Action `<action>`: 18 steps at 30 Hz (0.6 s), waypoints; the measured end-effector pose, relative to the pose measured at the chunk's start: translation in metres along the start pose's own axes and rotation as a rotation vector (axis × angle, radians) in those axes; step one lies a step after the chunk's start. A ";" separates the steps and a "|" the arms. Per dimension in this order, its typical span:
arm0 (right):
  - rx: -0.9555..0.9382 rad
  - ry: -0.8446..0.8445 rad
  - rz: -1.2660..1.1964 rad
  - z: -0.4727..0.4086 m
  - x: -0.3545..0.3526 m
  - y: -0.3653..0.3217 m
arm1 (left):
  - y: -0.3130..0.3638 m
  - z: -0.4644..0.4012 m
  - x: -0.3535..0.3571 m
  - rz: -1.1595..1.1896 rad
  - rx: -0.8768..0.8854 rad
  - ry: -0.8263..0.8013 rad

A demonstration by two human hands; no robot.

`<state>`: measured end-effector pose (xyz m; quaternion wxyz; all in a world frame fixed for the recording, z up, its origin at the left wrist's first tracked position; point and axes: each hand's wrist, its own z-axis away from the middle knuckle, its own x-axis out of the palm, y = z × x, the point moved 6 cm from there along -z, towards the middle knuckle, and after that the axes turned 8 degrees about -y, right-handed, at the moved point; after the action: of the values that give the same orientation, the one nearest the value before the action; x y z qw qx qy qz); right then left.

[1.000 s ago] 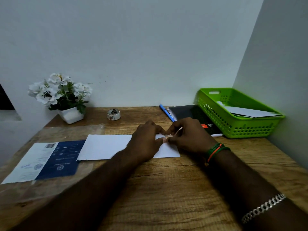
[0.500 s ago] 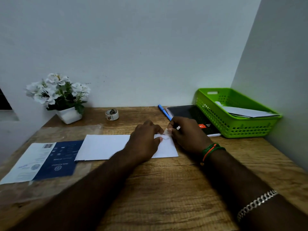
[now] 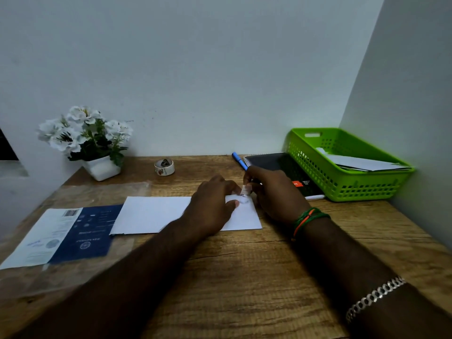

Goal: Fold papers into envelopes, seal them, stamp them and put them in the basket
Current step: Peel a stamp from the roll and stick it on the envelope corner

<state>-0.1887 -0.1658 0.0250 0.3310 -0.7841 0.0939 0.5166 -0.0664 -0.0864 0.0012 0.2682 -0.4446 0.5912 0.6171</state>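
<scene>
A white envelope [image 3: 156,214] lies flat on the wooden desk [image 3: 244,277]. My left hand [image 3: 212,204] rests on its right part, fingers pressing the paper. My right hand [image 3: 274,192] pinches a small white stamp or sticker [image 3: 245,190] just above the envelope's top right corner. The green basket [image 3: 318,177] stands at the back right with white envelopes [image 3: 367,163] inside it.
A blue and white leaflet [image 3: 66,236] lies at the left on a clear plastic sleeve [image 3: 102,189]. A roll of stickers [image 3: 164,166], a potted white flower [image 3: 85,140], a blue pen [image 3: 239,160] and a black notebook [image 3: 276,162] line the back.
My right hand has lifted slightly toward the envelope's top right corner, raising the small sticker off the paper. The left hand stays on the envelope.
</scene>
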 end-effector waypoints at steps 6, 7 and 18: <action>-0.029 -0.093 0.085 -0.001 0.004 -0.003 | 0.000 0.002 -0.001 0.045 -0.006 0.020; -0.027 -0.102 0.084 -0.001 0.004 -0.002 | 0.001 0.002 -0.002 0.050 -0.007 0.022; -0.041 -0.172 0.049 0.004 0.003 0.000 | 0.001 0.003 -0.002 0.017 0.030 0.034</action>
<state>-0.1906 -0.1627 0.0216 0.3090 -0.7410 0.0735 0.5916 -0.0674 -0.0833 0.0035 0.2594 -0.4458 0.6086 0.6030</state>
